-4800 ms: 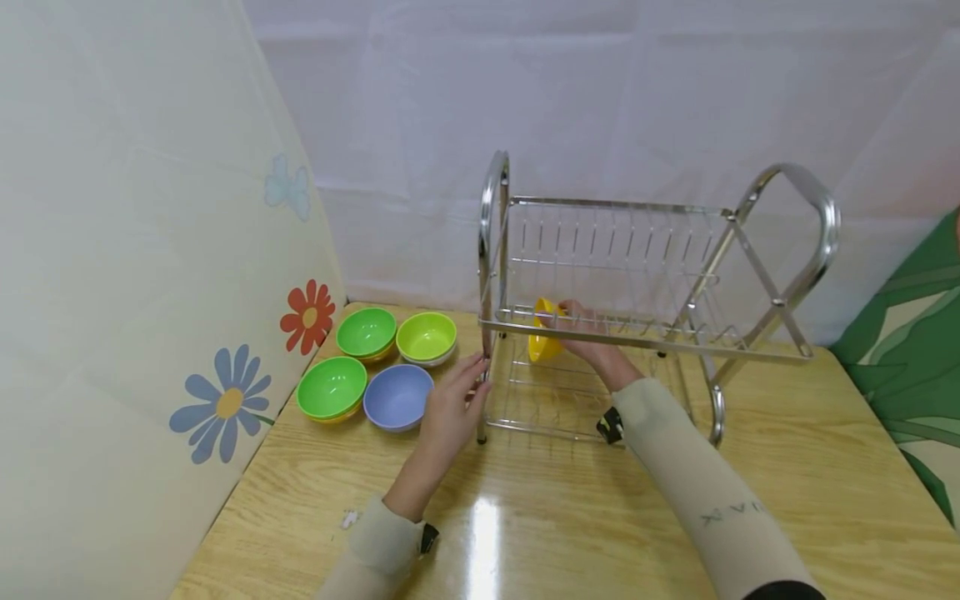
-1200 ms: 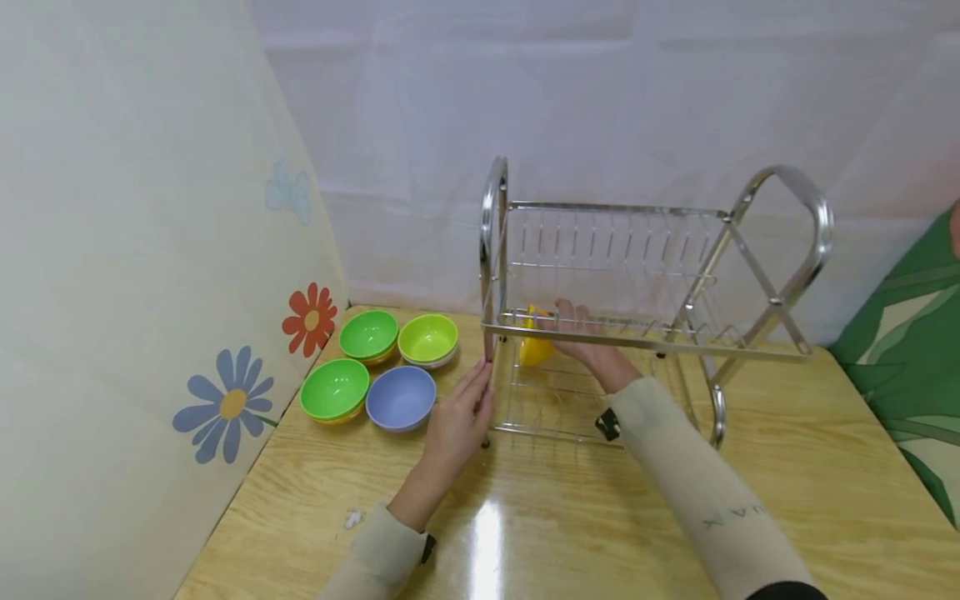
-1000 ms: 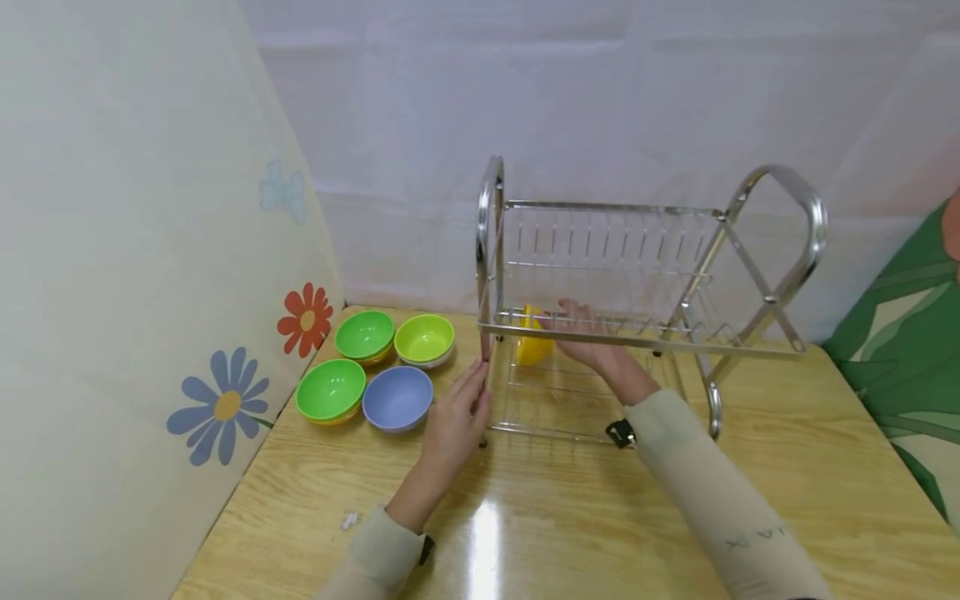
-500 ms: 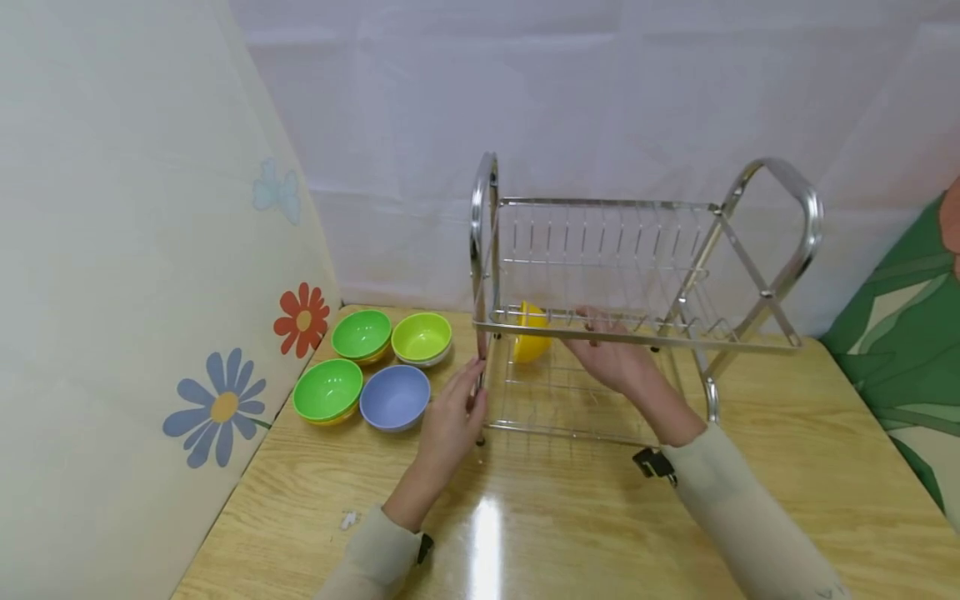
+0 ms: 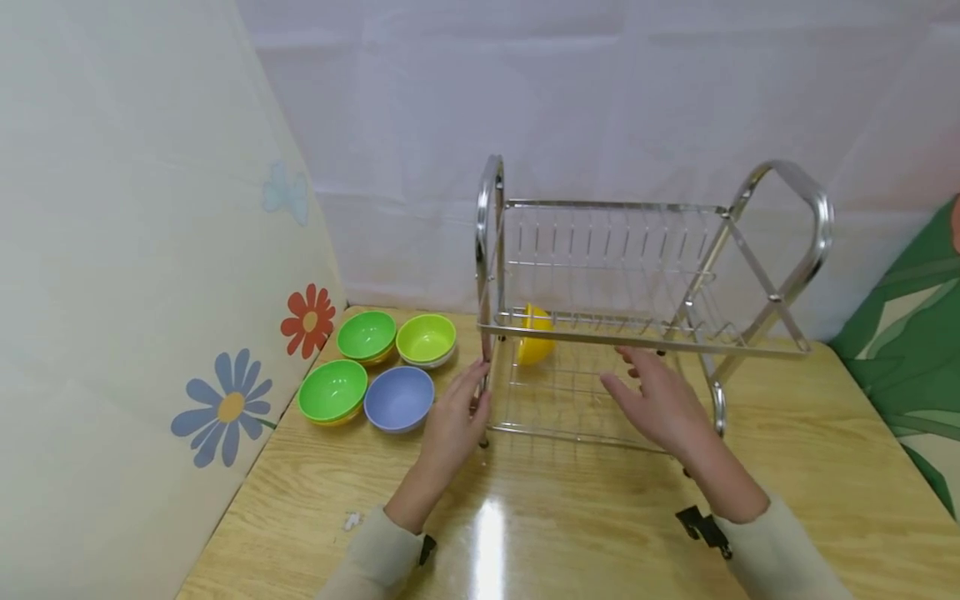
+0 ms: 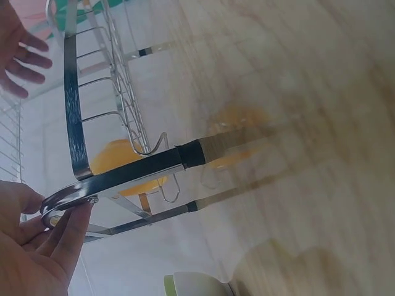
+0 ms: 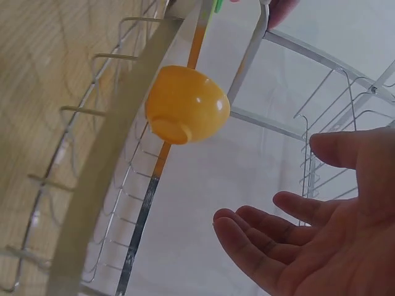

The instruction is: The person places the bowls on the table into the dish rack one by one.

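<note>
A yellow bowl [image 5: 536, 335] stands tilted on its side at the left end of the lower shelf of the metal dish rack [image 5: 600, 434]; in the right wrist view the bowl [image 7: 187, 105] shows its rounded outside and foot. My left hand [image 5: 450, 421] grips the rack's left front upright; in the left wrist view the fingers and thumb of this hand [image 6: 37, 246] pinch the metal frame [image 6: 123, 177]. My right hand [image 5: 662, 404] is in front of the lower shelf, right of the bowl and apart from it, fingers spread and holding nothing. In the right wrist view the hand [image 7: 321, 228] is empty.
Left of the rack stand stacked bowls: two with green bowls on top [image 5: 366, 335] [image 5: 333, 391], and a yellow-green bowl [image 5: 426, 337] on a white one. A blue bowl [image 5: 399, 399] sits beside my left hand. Walls stand behind and at the left.
My right hand has let go of the yellow bowl and moved right and toward me. The bowl stays in the lower shelf, farther left than at first. My left hand keeps its grip.
</note>
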### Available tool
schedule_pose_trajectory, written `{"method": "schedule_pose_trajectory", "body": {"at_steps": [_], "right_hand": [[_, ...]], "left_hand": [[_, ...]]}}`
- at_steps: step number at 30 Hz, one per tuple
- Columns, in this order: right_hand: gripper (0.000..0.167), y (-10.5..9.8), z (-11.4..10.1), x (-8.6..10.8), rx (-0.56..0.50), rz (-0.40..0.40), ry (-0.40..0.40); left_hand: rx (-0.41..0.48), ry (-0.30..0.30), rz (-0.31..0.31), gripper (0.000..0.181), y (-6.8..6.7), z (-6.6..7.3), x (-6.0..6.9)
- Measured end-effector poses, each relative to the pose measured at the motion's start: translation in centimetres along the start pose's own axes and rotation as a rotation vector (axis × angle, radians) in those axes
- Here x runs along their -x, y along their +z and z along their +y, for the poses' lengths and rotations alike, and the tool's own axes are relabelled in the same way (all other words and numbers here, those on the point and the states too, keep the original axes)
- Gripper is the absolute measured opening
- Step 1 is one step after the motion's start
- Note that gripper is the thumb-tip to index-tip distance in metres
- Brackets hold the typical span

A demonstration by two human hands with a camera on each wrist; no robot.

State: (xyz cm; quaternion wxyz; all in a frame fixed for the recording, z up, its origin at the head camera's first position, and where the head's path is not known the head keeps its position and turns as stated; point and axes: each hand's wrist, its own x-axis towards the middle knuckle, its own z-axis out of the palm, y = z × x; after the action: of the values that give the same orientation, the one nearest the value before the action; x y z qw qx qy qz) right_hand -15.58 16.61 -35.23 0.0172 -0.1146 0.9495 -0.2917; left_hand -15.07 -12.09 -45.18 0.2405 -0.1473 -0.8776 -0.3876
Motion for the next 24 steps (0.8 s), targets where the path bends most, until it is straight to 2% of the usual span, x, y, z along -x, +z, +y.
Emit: {"method": "schedule_pose_trajectory", "body": {"at_steps": [7,12,21,24], "right_hand": [[0.064,-0.3,1.8,3.4,0.020,0.103,0.008],[0.057,-0.6,2.9,5.4,0.056,0.211,0.029],[0.045,-0.7,5.5,7.0,0.079,0.418,0.091],[0.043,-0.7,6.6,7.0,0.079,0.451,0.119]], "left_hand": [[-0.004,0.015,0.014,0.041,0.0,0.0,0.0],[-0.004,0.022,0.005,0.041,-0.1,0.1,0.0],[-0.013,0.008,-0.015,0.042,-0.2,0.1,-0.1],[-0.015,0.005,-0.021,0.042,-0.3,0.1,-0.1]]}}
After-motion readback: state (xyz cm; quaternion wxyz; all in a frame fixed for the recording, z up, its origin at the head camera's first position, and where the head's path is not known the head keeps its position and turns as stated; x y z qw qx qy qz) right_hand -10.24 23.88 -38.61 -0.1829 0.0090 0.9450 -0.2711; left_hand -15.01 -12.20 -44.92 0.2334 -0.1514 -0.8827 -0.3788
